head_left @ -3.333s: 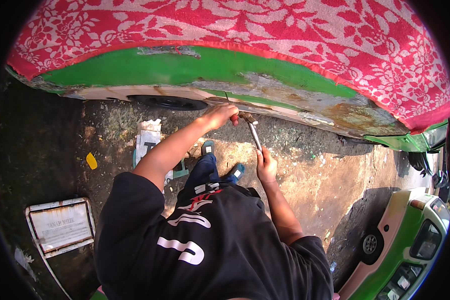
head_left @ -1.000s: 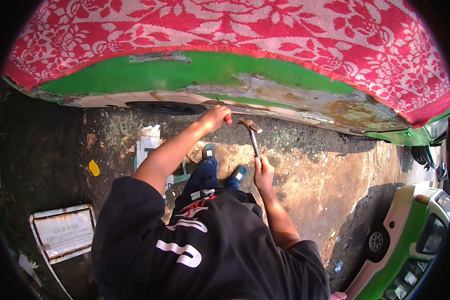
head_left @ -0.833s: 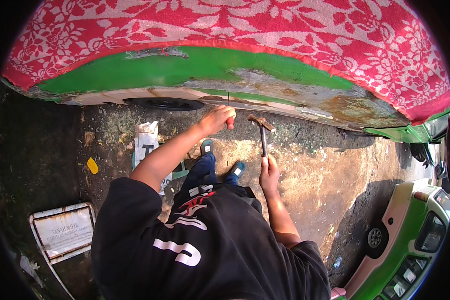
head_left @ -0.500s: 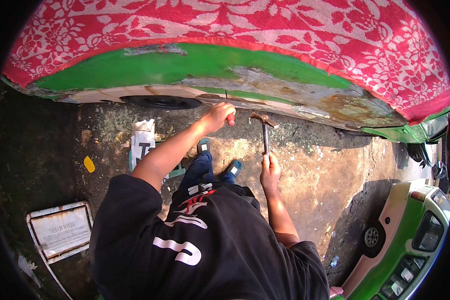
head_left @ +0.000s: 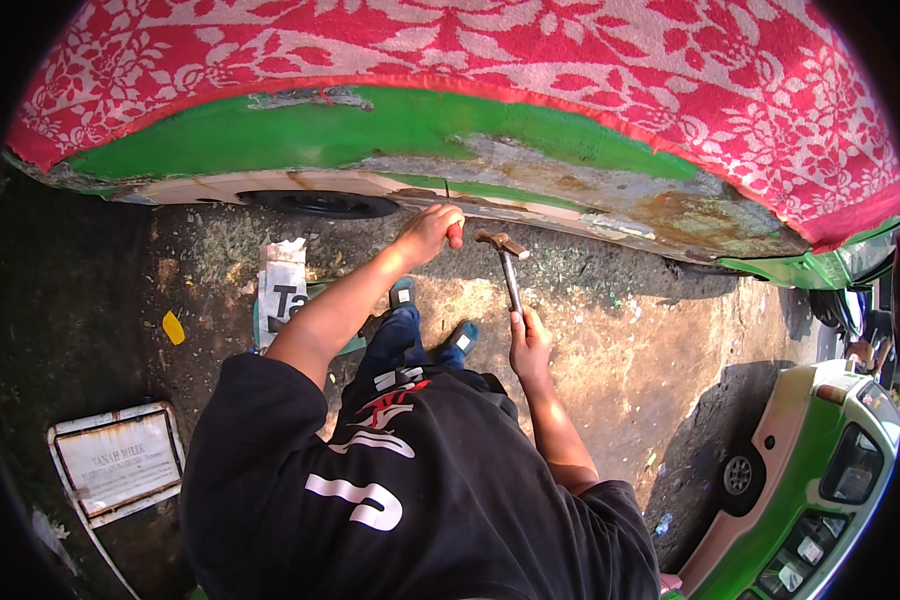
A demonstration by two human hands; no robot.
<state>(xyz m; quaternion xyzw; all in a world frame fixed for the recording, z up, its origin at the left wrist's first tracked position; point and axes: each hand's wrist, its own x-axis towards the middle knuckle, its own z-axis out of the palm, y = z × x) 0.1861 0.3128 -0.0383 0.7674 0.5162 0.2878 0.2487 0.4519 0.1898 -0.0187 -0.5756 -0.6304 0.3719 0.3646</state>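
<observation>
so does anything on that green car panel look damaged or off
Yes. The green body panel has a long strip along its lower edge where the paint is gone, leaving bare grey and rusty brown metal. The left hand holds a red-handled tool against that edge, and the right hand holds a hammer beside it.

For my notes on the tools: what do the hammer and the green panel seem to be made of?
Hammer: dull grey metal shaft, rusty-brown head, probably steel. Green panel: painted sheet metal, judging by the rust and bare grey patches where paint is gone.
</observation>
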